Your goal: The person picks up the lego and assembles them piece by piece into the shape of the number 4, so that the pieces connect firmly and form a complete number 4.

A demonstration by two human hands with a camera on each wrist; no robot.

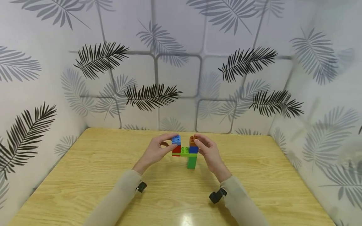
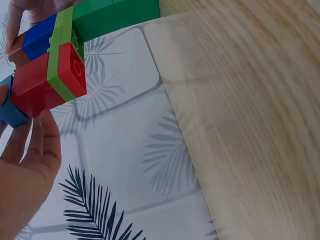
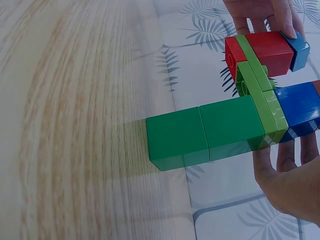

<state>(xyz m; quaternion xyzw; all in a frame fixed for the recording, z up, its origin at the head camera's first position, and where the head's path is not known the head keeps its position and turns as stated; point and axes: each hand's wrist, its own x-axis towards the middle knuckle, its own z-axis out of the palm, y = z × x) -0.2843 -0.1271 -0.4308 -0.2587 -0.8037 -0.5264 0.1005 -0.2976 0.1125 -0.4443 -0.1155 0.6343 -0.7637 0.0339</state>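
Observation:
A building-brick structure stands on the table. Its base is two stacked green bricks (image 3: 205,132), topped by lime-green flat bricks (image 1: 184,151) that reach out to the left. On the left arm sits a red brick (image 2: 37,85) with a light blue brick (image 1: 176,140) over it; another red piece (image 2: 72,70) shows underneath. Above the base rise a dark blue brick (image 1: 193,149) and an orange-brown brick (image 1: 192,142). My left hand (image 1: 156,150) pinches the light blue brick between thumb and fingers. On the other side, my right hand (image 1: 210,153) grips the orange-brown brick at the top.
The wooden table (image 1: 93,175) spreads out around the structure. Behind and at both sides stand walls (image 1: 181,72) covered with a leaf pattern. Each wrist wears a small black camera (image 1: 217,196) on a strap.

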